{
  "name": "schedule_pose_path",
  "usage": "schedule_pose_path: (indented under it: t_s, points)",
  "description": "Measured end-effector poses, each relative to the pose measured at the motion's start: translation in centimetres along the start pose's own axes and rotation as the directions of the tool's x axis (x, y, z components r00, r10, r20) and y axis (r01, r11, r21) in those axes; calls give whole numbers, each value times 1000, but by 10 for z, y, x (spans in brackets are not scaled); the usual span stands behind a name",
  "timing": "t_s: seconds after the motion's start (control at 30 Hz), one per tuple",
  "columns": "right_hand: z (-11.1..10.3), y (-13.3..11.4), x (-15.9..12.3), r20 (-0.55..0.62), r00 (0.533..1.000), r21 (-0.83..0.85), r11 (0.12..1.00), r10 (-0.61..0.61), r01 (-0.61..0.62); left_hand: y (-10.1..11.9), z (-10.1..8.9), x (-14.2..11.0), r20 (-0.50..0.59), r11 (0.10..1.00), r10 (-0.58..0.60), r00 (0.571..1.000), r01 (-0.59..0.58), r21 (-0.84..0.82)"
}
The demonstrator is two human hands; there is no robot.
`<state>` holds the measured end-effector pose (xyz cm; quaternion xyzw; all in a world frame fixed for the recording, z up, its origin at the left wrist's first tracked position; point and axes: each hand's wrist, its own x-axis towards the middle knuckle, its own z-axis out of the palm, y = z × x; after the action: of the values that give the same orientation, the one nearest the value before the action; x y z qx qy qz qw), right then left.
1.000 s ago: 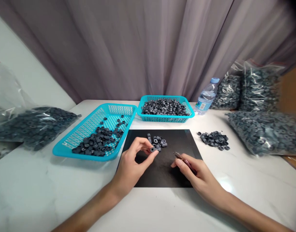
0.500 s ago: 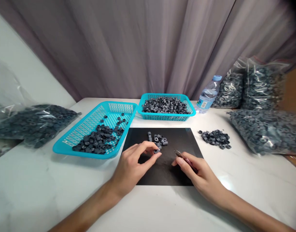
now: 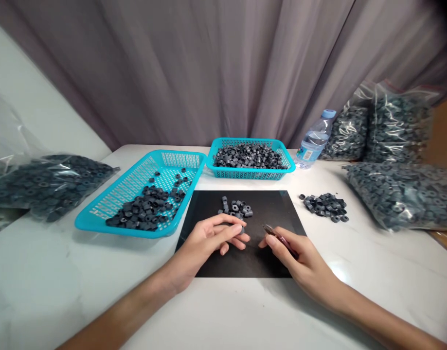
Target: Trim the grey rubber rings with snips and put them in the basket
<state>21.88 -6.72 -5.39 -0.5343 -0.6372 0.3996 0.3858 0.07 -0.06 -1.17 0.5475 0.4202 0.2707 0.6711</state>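
My left hand point(image 3: 216, 238) is closed with a small dark grey ring-shaped piece point(image 3: 242, 230) pinched between thumb and fingers; the fingers cover most of it. My right hand point(image 3: 291, 250) grips a slim pointed tool point(image 3: 279, 236) with a dark reddish body, its tip directed up and left. I cannot tell its exact kind. Both hands are over a black mat point(image 3: 259, 262), the tool tip apart from the held piece. Just beyond my left hand, several loose grey ring pieces point(image 3: 236, 208) lie on the mat.
A turquoise basket point(image 3: 88, 221) with scattered pieces stands left; a fuller turquoise basket point(image 3: 250, 173) stands behind the mat. Right of the mat lies a pile of pieces point(image 3: 325, 206). A water bottle point(image 3: 313, 141) and filled plastic bags point(image 3: 402, 194) flank it, another bag point(image 3: 51, 182) far left.
My left hand has turned palm-inward and lowered slightly, drawing the grey piece back from the loose ones. My right hand and its tool have hardly moved. The view has shifted a little.
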Motion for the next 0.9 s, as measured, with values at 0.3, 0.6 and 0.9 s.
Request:
schedule_pose_path:
  t_s: [0.3, 0.6, 0.9]
  points:
    - [-1, -2, 0, 4, 1000, -4, 1000, 1, -1, 2, 5, -5, 19, 986, -52, 998, 55, -159]
    - [-1, -2, 0, 2, 1000, -1, 1000, -4, 4, 8, 6, -5, 26, 973, -76, 997, 80, -216]
    - [0, -2, 0, -3, 1000, -4, 1000, 3, -3, 9, 5, -12, 65, 979, -25, 998, 38, -199]
